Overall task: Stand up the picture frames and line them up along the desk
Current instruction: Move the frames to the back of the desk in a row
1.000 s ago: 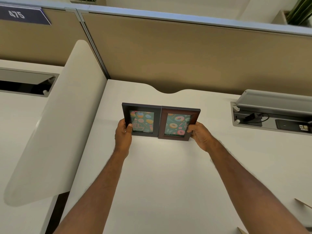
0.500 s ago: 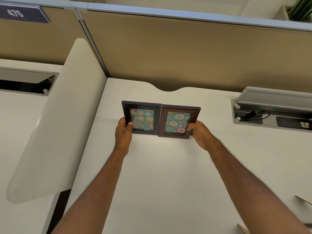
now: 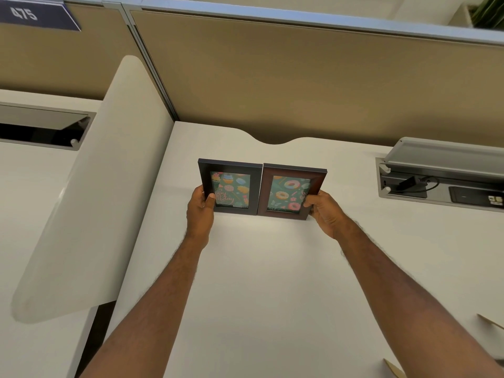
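While side by side, frames (image 3: 261, 188) between hands (image 3: 200, 211).

This is an office cubicle. Tan fabric partition panels (image 3: 300, 85) with metal trim wall off the far side of a white desk (image 3: 272, 282), a navy number sign (image 3: 35, 15) reading 475 hangs far left, and a flip-up cable tray (image 3: 441, 170) with plugged-in leads sits right.

The blue sign (image 3: 35, 15) on the partition (image 3: 300, 85) reads "475".
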A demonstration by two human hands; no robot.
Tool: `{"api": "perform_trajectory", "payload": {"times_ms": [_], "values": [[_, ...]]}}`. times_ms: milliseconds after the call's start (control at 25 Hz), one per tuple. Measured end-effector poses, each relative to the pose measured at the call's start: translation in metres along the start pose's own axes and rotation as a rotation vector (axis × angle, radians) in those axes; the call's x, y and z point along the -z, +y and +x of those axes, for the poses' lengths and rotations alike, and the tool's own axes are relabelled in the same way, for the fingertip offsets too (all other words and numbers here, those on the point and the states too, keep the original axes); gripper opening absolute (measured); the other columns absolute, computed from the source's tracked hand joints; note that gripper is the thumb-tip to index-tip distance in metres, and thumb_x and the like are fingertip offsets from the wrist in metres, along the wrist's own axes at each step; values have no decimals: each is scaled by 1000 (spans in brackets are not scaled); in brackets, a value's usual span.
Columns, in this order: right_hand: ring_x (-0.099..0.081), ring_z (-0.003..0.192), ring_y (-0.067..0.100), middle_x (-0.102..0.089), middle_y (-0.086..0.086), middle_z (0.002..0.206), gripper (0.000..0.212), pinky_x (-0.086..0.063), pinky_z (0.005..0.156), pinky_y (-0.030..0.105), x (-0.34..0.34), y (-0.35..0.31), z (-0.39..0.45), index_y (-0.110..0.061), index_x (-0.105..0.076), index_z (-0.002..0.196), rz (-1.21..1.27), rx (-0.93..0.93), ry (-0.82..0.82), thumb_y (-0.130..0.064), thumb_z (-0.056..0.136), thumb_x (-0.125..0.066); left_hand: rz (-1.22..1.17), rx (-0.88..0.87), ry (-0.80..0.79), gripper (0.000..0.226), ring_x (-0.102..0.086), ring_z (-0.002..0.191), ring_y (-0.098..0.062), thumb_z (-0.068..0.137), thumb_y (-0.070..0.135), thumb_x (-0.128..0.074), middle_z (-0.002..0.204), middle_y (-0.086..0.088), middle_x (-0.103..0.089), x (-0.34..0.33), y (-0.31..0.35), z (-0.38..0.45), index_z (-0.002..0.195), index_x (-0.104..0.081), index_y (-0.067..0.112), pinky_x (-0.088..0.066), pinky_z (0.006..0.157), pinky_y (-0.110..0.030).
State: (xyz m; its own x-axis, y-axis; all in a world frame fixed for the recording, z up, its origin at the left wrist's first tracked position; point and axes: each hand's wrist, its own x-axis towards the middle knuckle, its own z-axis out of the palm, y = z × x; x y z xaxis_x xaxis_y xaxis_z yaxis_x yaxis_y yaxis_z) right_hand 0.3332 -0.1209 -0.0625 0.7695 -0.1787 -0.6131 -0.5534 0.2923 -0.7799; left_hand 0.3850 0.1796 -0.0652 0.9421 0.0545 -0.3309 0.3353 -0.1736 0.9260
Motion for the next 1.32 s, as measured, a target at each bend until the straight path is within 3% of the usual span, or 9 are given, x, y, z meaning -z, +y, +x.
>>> {"api": "perform_trajectory", "payload": {"times_ms": [120,360,560,720,800,920,1080,1200,1320], "values": [[-66,105,26,-73,6,113,40,-54,80,30,-1,-1,-2,-14,-65,110,-1,-4,-2,9,84,-45,9,9,-3,35,-56,129,-24,109,17,-45,140,-10,-60,0,2,-1,143,-49,11,-50,94,-24],[-67,105,25,-76,1,108,41,-55,80,29,0,-1,-2,-16,-66,111,-22,-15,-3,8,84,-47,32,21,-13,35,-56,128,-22,109,17,-44,140,-8,-60,1,-1,-2,143,-49,13,-51,88,-18],[-61,113,25,-73,-2,110,41,-50,85,31,-1,-2,-3,-19,-64,110,-44,-21,-5,6,82,-47,54,41,13,41,-52,135,-25,108,17,-47,146,-7,-56,1,-5,-2,149,-45,16,-50,108,-42],[-57,121,24,-67,0,125,57,-50,81,25,-4,-8,-18,-20,-60,124,-45,20,-8,11,79,-44,56,109,140,48,-45,142,-25,105,14,-54,157,-5,-45,0,-8,-15,151,-43,21,-45,114,-46],[-52,125,22,-57,4,141,61,-47,81,25,-8,-12,-36,-19,-53,137,-92,37,154,8,83,-46,83,115,243,47,-45,141,-27,103,12,-56,156,-7,-44,-1,-8,-34,148,-45,19,-45,114,-47],[-53,120,23,-56,12,141,46,-41,83,27,-15,-15,-78,-20,-56,132,-16,57,440,-4,90,-50,68,140,286,40,-50,135,-27,103,10,-56,150,-10,-48,-15,-5,-75,142,-49,15,-47,110,-43],[-56,124,22,-62,2,132,35,-47,98,34,-8,-27,-169,-24,-64,121,33,170,398,-10,91,-53,77,131,29,22,-59,122,-22,103,16,-54,130,1,-62,-50,7,-149,122,-62,23,-48,97,-32],[-59,113,11,-67,-10,117,29,-47,102,36,30,-33,-245,-28,-69,112,-138,233,306,-16,89,-56,143,165,-356,15,-67,109,-24,102,18,-55,116,0,-70,-84,15,-210,107,-68,22,-49,89,-32],[-60,114,10,-70,-12,116,24,-49,98,33,93,-28,-319,-35,-72,106,-318,218,296,-24,89,-58,289,164,-719,12,-68,108,-23,99,28,-58,114,2,-71,-118,18,-272,105,-69,25,-49,87,-31]]}}
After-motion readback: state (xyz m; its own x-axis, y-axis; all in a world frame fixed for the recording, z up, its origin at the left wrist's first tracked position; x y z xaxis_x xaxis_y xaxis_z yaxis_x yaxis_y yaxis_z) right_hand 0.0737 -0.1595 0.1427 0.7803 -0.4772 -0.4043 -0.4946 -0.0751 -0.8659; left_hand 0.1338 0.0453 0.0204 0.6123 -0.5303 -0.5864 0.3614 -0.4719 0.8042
